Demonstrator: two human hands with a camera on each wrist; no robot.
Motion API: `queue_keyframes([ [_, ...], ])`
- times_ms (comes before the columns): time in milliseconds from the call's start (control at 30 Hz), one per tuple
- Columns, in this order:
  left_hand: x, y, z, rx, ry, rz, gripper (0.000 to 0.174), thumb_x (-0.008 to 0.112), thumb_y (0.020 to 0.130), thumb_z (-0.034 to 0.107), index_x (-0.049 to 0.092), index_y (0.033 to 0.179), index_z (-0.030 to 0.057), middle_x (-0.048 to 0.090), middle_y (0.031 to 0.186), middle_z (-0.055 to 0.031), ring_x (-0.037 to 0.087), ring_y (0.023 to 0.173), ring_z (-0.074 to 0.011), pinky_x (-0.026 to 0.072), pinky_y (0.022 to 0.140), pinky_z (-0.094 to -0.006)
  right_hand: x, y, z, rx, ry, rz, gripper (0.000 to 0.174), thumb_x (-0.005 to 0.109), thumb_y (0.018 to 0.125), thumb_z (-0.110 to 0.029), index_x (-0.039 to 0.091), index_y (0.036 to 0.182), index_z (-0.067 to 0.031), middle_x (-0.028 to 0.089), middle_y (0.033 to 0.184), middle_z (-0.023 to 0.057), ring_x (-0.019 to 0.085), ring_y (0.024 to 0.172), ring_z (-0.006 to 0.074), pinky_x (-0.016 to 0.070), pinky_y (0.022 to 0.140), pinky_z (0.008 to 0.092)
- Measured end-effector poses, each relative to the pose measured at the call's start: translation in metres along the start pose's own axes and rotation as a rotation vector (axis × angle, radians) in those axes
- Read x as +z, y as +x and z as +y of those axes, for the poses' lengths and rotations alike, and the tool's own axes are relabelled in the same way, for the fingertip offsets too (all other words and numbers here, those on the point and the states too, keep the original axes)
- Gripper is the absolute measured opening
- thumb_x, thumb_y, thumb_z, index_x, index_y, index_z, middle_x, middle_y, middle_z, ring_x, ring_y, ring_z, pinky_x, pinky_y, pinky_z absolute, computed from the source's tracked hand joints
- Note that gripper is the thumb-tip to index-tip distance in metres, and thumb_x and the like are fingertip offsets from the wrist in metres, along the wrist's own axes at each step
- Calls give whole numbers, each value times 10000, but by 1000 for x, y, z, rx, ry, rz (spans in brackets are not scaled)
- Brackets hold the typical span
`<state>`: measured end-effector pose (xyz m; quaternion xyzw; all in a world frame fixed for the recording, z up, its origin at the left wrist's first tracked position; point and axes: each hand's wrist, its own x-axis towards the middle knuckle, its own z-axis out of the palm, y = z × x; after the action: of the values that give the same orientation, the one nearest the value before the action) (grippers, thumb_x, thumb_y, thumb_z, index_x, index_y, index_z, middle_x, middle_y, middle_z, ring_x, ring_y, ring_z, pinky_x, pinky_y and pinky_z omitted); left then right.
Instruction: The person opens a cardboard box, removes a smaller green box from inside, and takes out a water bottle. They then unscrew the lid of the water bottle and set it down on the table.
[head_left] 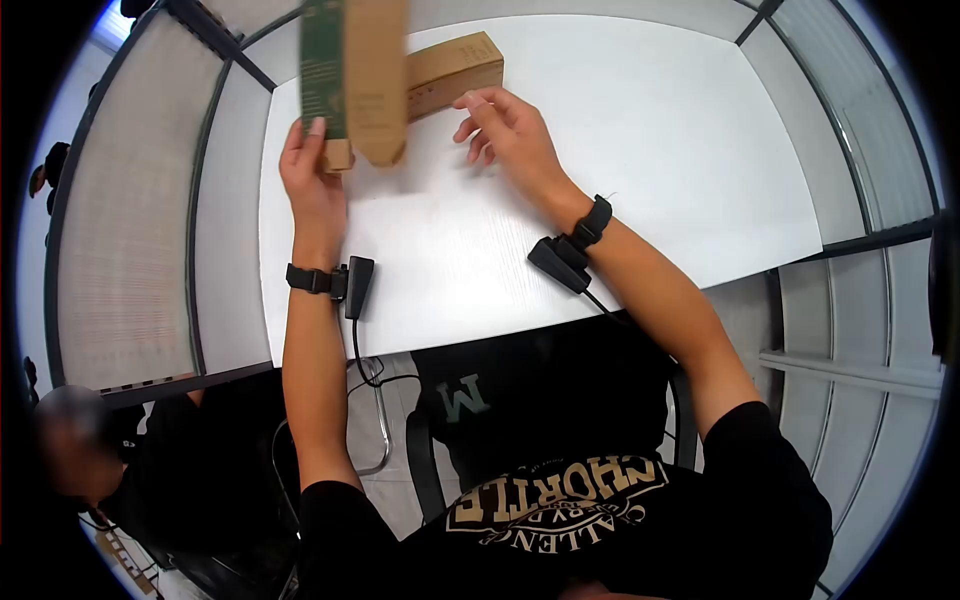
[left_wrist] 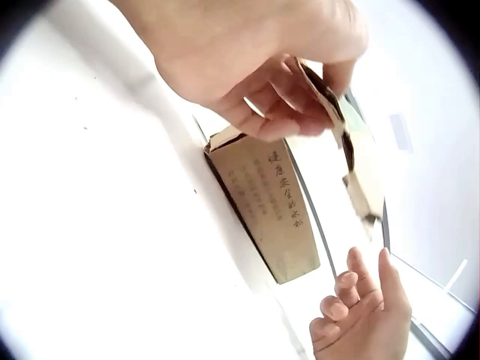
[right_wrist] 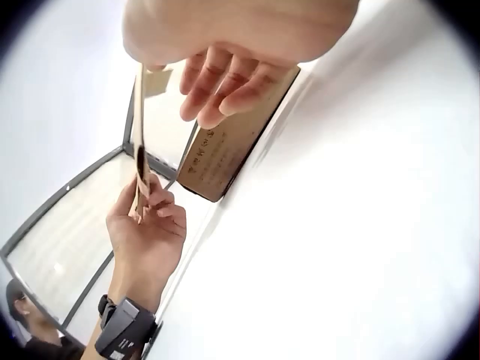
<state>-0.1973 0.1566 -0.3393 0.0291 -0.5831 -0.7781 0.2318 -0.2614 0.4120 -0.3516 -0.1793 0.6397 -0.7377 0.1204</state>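
Observation:
My left hand pinches the lower left edge of a flattened cardboard box, its thumb on the front face. One panel is green with pale print, the other plain brown, with flaps at the near end. The left wrist view shows the cardboard edge-on, layers slightly apart between thumb and fingers. My right hand is held off to the right of it, fingers loosely bent and holding nothing. Behind both hands a long brown printed box lies on the table, partly hidden by the flattened one.
The white table is bordered by grey partition panels at the left and back. Another person sits at the lower left. A black chair is in front of the table's near edge.

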Motion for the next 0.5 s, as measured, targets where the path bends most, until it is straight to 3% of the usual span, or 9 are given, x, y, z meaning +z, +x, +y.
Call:
queue_keyframes([
  [67,-8,2,-2,65,-110,156,192,641,1044,197,678,1181,67,723,1029,-17,661,875,-89,505,719,-256,-1,1,3,-27,-44,78,333,643,1052,-317,685,1125,4,750,884,59,655,726,101,506,663,255],
  [233,-25,8,0,18,57,544,312,690,977,136,654,1274,49,698,994,-12,638,817,-114,490,700,-262,-6,5,14,-74,-116,281,306,667,1026,-292,701,1083,7,765,925,75,694,799,133,533,728,273],
  [433,-17,3,-1,372,538,1077,319,654,915,5,650,1230,56,652,972,-42,611,896,-191,507,826,-354,-9,11,21,-175,-288,424,277,680,992,-273,704,1078,-11,762,1014,105,696,956,209,557,856,368],
  [500,-19,1,2,570,780,1076,262,639,916,5,667,1169,65,649,976,-43,597,926,-188,495,856,-363,-11,11,20,-172,-322,432,324,682,983,-287,683,1159,-16,733,1133,133,659,1084,251,529,944,393],
])
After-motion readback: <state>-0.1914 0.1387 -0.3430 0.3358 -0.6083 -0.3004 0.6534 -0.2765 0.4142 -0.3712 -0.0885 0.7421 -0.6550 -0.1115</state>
